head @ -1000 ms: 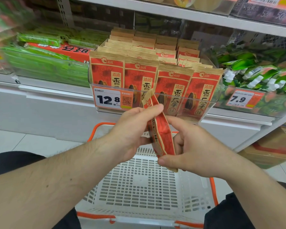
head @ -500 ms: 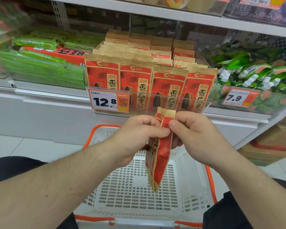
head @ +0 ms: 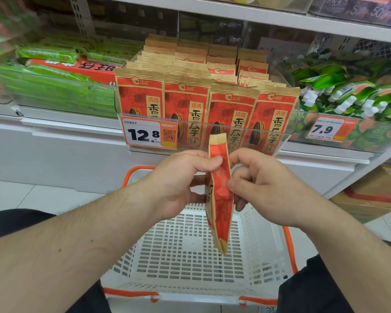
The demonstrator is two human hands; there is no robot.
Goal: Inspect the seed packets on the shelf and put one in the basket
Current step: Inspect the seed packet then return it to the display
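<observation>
a seed packet (head: 220, 195) was held edge-on directly above the basket (head: 190, 249), in front of the shelf (head: 77, 129). its upper part was pinched by the left hand (head: 178, 184) and the right hand (head: 264, 188), fingers curled round it. risk: if released unevenly, the hanging packet could tip past the basket rim, since only its top was gripped.

Green packets (head: 54, 86) are stacked at the left; a price tag (head: 330, 129) and cardboard boxes (head: 370, 199) are seen at the right.
</observation>
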